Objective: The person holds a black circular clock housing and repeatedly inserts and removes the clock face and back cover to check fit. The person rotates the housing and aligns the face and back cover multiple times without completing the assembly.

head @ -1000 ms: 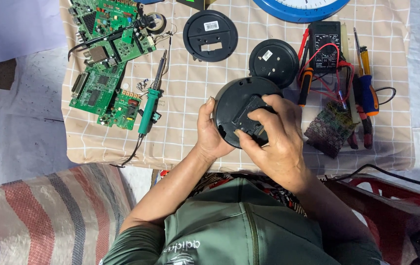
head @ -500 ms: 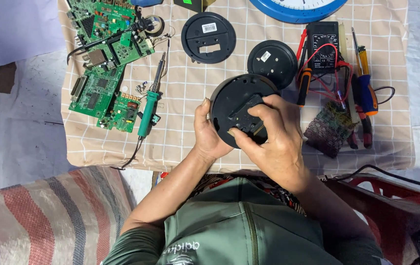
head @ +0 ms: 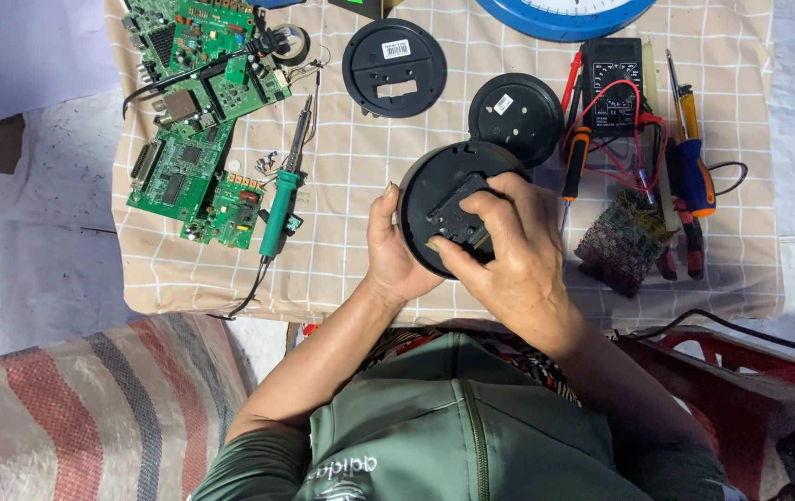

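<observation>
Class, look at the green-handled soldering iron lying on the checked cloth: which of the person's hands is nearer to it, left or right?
Left. The left hand grips the near-left edge of the round black clock back, just right of the soldering iron. The right hand lies over the clock's middle, farther right.

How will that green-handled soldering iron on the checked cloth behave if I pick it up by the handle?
The soldering iron looks stiff and slim, so probably light. Its black cord trails off the cloth's near edge and will likely drag or tug. Lying flat with a round handle, it may roll if nudged sideways toward the green circuit board.
</observation>
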